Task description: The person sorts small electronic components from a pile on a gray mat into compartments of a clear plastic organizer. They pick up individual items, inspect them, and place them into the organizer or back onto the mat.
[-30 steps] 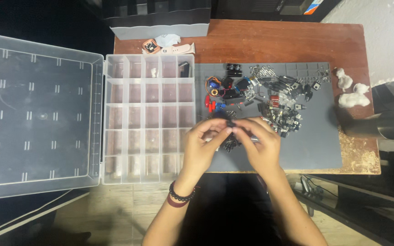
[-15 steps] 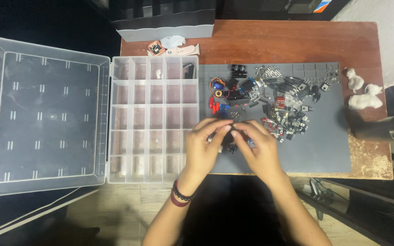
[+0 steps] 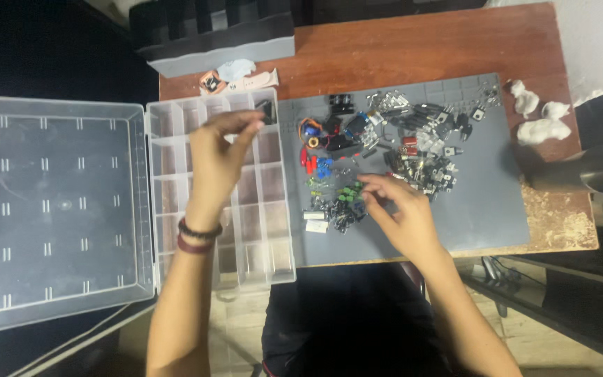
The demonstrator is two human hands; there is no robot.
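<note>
Nearest us, our right hand [image 3: 403, 216] rests palm-down on the smooth grey mat [image 3: 483, 209], its fingers [image 3: 373, 183] curled loosely at the edge of a heap of small parts [image 3: 336, 202]; we cannot tell whether they pinch anything. The heap is a jumble of tiny black, green, blue and red pieces with thin metal legs. To the left, our left hand [image 3: 218, 157], with dark bead bands at the wrist, hovers over the clear plastic organizer [image 3: 259, 230], a grid of square cells whose flat lid [image 3: 57, 209] lies open beside it. Its fingers are pinched together just beside a small black chip [image 3: 266, 110] at the top right cell; whether they touch it is unclear. Farther off, on the reddish wood counter [image 3: 413, 49], lie white cotton wads [image 3: 539, 126], a steel cup [image 3: 581, 171] and a grey tray [image 3: 218, 42].
</note>
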